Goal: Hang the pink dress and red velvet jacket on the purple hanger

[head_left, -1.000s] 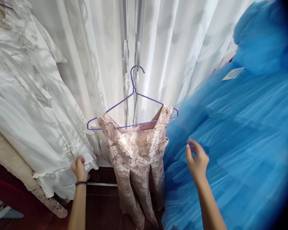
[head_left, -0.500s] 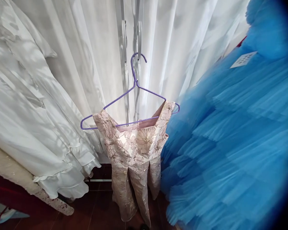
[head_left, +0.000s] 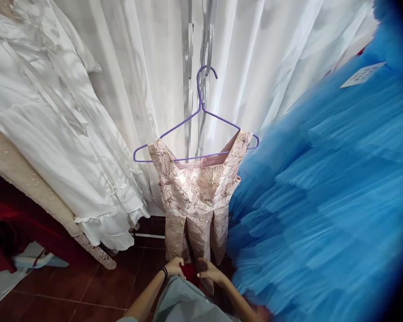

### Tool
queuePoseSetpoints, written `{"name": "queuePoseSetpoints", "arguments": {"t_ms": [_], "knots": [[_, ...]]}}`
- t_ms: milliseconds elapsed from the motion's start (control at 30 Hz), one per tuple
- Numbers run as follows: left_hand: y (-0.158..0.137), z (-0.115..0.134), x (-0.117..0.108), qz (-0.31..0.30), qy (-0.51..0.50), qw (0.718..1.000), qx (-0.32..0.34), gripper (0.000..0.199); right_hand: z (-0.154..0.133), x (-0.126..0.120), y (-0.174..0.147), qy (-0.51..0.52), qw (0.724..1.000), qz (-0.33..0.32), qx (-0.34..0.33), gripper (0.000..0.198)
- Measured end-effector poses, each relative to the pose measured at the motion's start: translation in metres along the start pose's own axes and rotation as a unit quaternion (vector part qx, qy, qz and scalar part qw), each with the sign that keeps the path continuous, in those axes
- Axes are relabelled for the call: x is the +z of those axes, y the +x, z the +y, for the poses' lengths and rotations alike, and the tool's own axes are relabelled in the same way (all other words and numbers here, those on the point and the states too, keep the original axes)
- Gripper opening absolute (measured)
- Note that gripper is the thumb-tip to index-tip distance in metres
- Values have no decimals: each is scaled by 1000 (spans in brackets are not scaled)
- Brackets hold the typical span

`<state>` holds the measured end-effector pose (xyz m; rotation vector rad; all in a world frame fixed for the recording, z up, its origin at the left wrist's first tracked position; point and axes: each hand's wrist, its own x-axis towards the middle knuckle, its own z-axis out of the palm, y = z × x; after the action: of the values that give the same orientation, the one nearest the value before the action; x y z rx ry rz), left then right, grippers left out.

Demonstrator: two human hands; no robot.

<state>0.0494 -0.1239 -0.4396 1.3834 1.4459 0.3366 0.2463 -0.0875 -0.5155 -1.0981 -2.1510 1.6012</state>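
Note:
A pink-and-cream brocade dress (head_left: pixel 201 183) with a raised floral pattern hangs on a purple hanger (head_left: pixel 180 124). Low in the picture, in front of the dress's skirt, are both of my hands. My left hand (head_left: pixel 175 267), a black band around its wrist, is closed at the left edge of a small red cloth (head_left: pixel 190 273). On the other side my right hand (head_left: pixel 211 272) has curled fingers and its thumb at the red cloth's right edge. The fingertips are partly hidden. Grey-green fabric (head_left: pixel 188 299), apparently my top, fills the space between my forearms.
White ruffled dresses (head_left: pixel 70 147) hang at the left beside a beige sparkly garment (head_left: pixel 30 179). A large blue tulle gown (head_left: pixel 322 188) with a white tag (head_left: pixel 362 75) fills the right side. Behind are a white curtain (head_left: pixel 248 53) and a metal stand (head_left: pixel 188 89). The floor is dark red tile (head_left: pixel 110 286).
Both my hands and the red cloth have come into view at the bottom. The view has shifted, so the hanging dress appears slightly farther right and higher; it still hangs in place.

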Motion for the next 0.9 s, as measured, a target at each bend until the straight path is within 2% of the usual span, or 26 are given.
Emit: {"name": "queuePoseSetpoints", "arguments": {"t_ms": [100, 167, 200, 267, 367, 433, 500, 567, 633, 733, 900], "knots": [[12, -3, -13, 19, 31, 999, 8, 56, -12, -3, 31, -14, 997, -71, 29, 99], [13, 6, -31, 39, 39, 998, 40, 52, -33, -15, 43, -68, 993, -99, -4, 109], [10, 14, -42, 47, 40, 997, 56, 49, -48, -24, 46, -97, 990, -102, -30, 108], [-3, 37, -66, 58, 34, 994, 84, 40, -85, -50, 45, -130, 984, -98, -66, 91], [-42, 86, -106, 108, 2, 981, 159, 34, -154, -100, 32, -144, 981, -83, -100, 50], [-73, 123, -131, 177, -15, 961, 211, 42, -201, -133, 22, -145, 975, -38, -166, 31], [-101, 155, -149, 243, -60, 941, 230, 53, -243, -159, 13, -99, 964, 38, -243, 26], [-120, 179, -156, 260, -112, 927, 247, 61, -276, -177, 2, -16, 946, 105, -307, 26], [-129, 193, -154, 246, -152, 920, 265, 63, -299, -189, -9, 52, 930, 130, -339, 27], [-128, 202, -143, 211, -180, 920, 275, 55, -314, -199, -26, 126, 928, 121, -328, 29], [-116, 204, -136, 137, -213, 919, 301, 45, -311, -212, -36, 270, 912, 113, -286, 25]]}}
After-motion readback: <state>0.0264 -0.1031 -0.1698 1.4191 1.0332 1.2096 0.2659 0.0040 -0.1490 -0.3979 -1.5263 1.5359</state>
